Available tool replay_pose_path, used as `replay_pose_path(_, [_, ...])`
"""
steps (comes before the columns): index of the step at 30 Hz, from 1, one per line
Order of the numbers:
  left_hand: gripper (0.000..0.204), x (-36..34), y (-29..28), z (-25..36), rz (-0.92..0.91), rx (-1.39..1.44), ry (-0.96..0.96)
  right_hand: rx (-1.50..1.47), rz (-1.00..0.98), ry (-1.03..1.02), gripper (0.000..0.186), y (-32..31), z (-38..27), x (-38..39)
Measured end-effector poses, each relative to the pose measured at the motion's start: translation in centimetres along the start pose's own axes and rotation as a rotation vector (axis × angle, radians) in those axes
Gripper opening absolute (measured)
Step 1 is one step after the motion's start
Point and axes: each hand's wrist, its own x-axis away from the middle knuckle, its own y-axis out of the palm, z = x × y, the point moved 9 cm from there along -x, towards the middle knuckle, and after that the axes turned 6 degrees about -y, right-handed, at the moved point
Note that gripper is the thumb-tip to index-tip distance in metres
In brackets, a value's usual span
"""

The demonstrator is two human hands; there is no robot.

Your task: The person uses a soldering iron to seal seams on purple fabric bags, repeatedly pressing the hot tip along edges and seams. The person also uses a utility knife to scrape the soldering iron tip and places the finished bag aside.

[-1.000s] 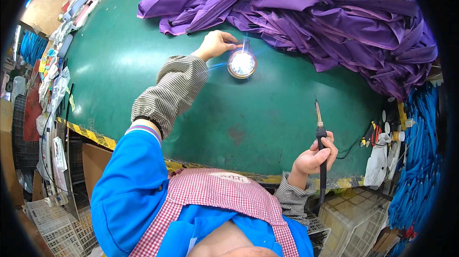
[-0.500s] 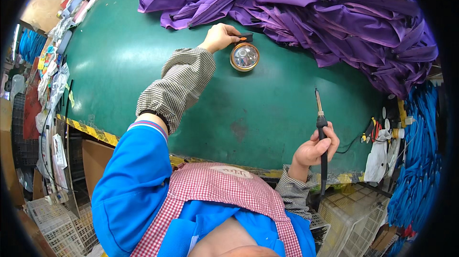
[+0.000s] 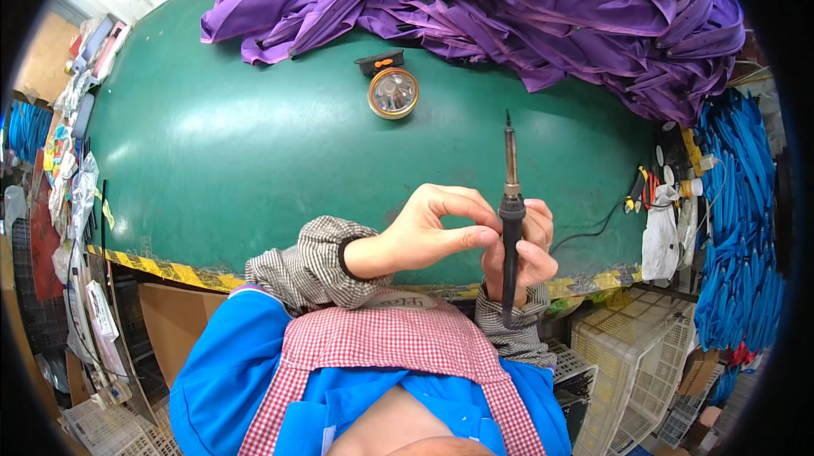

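A soldering iron (image 3: 510,217) with a black handle and metal tip is held upright by my right hand (image 3: 532,246), fingers wrapped round the handle. My left hand (image 3: 437,231) is beside it, thumb and index finger closed at the handle. Farther back on the green table (image 3: 254,159) lies a headlamp (image 3: 393,93) with a gold rim and an unlit lens, joined to a black housing (image 3: 378,61) with an orange switch.
Purple fabric (image 3: 560,24) is heaped along the back. Blue straps (image 3: 733,219) hang at the right, beside pliers (image 3: 636,189) and a white bag (image 3: 660,244). Packaging and assorted items line the left edge. Plastic crates (image 3: 623,354) stand below the table.
My left hand has let go of the headlamp and moved down to the soldering iron. The lamp's bright light has gone dark. My right hand has brought the iron leftward.
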Motion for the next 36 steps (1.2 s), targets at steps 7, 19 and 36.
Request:
replay_pose_path(7, [0.016,0.7,-0.3,-0.8,0.046,0.140,-0.053,0.012,-0.039,-0.045,0.053,0.3,-0.9,0.0])
replay_pose_path(19, [0.025,1.2,0.2,-6.3,0.121,0.496,-0.304,0.244,0.038,0.085,0.027,-0.3,-0.1,0.4])
replay_pose_path(36, [0.015,-5.3,-2.0,-5.2,0.326,0.204,-0.227,0.197,-0.322,-0.005,0.019,-9.3,-5.4,10.0])
